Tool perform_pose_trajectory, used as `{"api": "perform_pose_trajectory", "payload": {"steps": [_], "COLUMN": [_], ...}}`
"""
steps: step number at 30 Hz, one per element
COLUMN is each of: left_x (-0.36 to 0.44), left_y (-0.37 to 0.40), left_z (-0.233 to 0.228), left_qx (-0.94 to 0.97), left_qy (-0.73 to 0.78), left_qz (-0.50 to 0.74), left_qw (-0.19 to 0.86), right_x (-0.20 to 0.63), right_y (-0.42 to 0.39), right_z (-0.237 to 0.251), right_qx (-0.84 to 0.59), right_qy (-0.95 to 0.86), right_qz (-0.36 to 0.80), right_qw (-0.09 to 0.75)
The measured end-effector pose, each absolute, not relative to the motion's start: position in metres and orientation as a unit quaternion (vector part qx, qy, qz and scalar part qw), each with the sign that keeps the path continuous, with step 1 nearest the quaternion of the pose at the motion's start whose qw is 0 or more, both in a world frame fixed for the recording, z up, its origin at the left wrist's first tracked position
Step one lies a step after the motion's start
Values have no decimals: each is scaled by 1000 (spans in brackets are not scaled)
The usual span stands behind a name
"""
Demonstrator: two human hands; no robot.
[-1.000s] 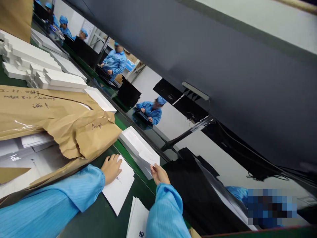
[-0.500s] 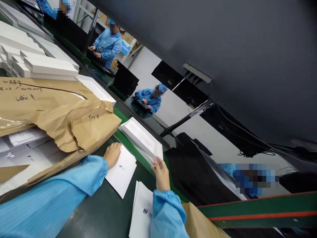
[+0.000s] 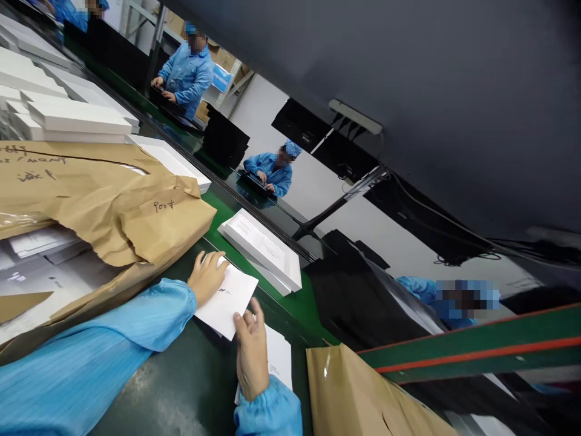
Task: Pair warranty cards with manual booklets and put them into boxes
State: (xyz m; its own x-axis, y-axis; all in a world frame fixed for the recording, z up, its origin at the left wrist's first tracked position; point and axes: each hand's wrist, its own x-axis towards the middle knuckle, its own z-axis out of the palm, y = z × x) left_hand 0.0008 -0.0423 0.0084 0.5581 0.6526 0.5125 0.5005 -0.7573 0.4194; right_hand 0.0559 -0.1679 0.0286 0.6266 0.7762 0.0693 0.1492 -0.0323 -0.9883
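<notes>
Near the middle of the dark green work surface, my left hand [image 3: 207, 280] has its fingers over the upper left edge of a white printed leaflet [image 3: 229, 300] with a small dark logo. Another sheet edge peeks out underneath. My right hand [image 3: 253, 351] is at the leaflet's lower right corner, thumb close to its edge and fingers apart; whether the thumb touches it I cannot tell. Partly hidden behind that hand lies a second stack of white leaflets [image 3: 279, 357]. Beyond both hands, a white open box [image 3: 284, 272] with printed paper inside rests on the green belt.
At left, a torn brown paper package [image 3: 104, 200] holds more white leaflets, with stacked white boxes [image 3: 77, 118] behind it. Another brown package [image 3: 345, 387] stands at lower right. A grey panel [image 3: 431, 91] hangs overhead. Several co-workers in blue sit across the line.
My right hand has left the white box and come left and down to the leaflet's corner. The top leaflet under my left hand has shifted right.
</notes>
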Motion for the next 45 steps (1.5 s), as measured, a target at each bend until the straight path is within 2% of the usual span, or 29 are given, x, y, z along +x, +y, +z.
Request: {"api": "perform_pose_trajectory", "payload": {"steps": [2,3,5,7,10,13,16,19,22,24,27,29,32,40,45], "left_x": [0,0,-1,-2,-1,3,7,11,13,14,14,14,15,14,15], "left_y": [-49,-52,-60,-69,-81,-87,-87,-83,-78,-75,-68,-64,-58,-58,-60], "left_z": [17,21,29,34,34,29,25,24,23,21,18,17,16,24,25], "left_qx": [882,884,886,886,867,808,753,702,651,641,645,633,589,510,513], "left_qy": [285,262,214,158,65,46,92,105,102,105,124,133,125,151,148], "left_qz": [355,364,378,382,355,315,312,332,339,336,336,343,360,355,376], "left_qw": [120,129,160,211,343,496,572,621,671,682,675,681,713,769,757], "right_x": [56,59,68,78,85,79,70,69,81,95,113,121,121,103,102], "right_y": [-168,-170,-175,-181,-188,-187,-183,-181,-183,-184,-189,-192,-194,-184,-184], "right_z": [33,36,42,49,52,44,37,39,43,43,40,37,35,31,27], "right_qx": [-628,-623,-637,-671,-713,-724,-735,-746,-759,-770,-752,-733,-723,-623,-603], "right_qy": [-318,-308,-304,-321,-381,-495,-550,-548,-501,-435,-355,-333,-313,-249,-250], "right_qz": [337,341,266,113,-78,-120,-137,-162,-182,-144,36,132,161,243,264], "right_qw": [625,633,656,659,584,465,372,342,373,445,554,578,594,701,710]}}
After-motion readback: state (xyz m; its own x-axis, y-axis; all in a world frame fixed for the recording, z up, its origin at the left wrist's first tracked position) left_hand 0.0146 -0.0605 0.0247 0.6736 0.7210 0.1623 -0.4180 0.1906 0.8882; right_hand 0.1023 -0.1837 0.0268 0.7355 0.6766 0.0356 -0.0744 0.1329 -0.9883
